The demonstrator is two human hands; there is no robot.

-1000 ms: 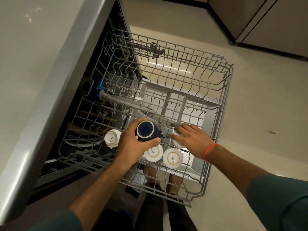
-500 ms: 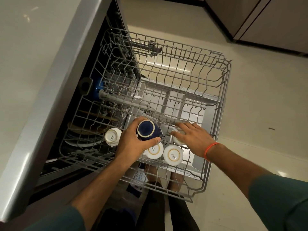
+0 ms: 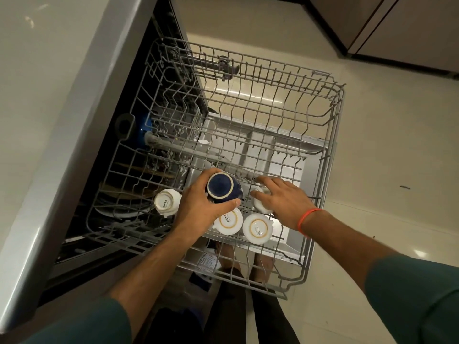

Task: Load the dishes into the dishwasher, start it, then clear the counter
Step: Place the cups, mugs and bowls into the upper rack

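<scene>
Left hand (image 3: pixel 198 209) grips a dark blue mug (image 3: pixel 223 187) upside down, fingers and thumb curled round its body, base facing up, held low over the near part of the upper rack (image 3: pixel 332 112). Right hand (image 3: pixel 280 197) reaches in just beside it, fingers mostly straight and spread, resting on a white cup (image 3: pixel 259 206) that it partly hides; cannot tell if any finger hooks round it. Orange band on the right wrist, green sleeves on both arms. Then by size: pale counter (image 3: pixel 37 95) runs down the left, with the open dishwasher (image 3: pixel 139 125) under its edge and the grey wire rack pulled out over the tiled floor (image 3: pixel 397 157). Plates sit in the lower rack, dim under the wires. Three more white cups stand inverted in the near row: one (image 3: pixel 167 202) left of the left hand, two (image 3: pixel 229 220) (image 3: pixel 257 229) side by side just below the blue mug, printed bases up.
</scene>
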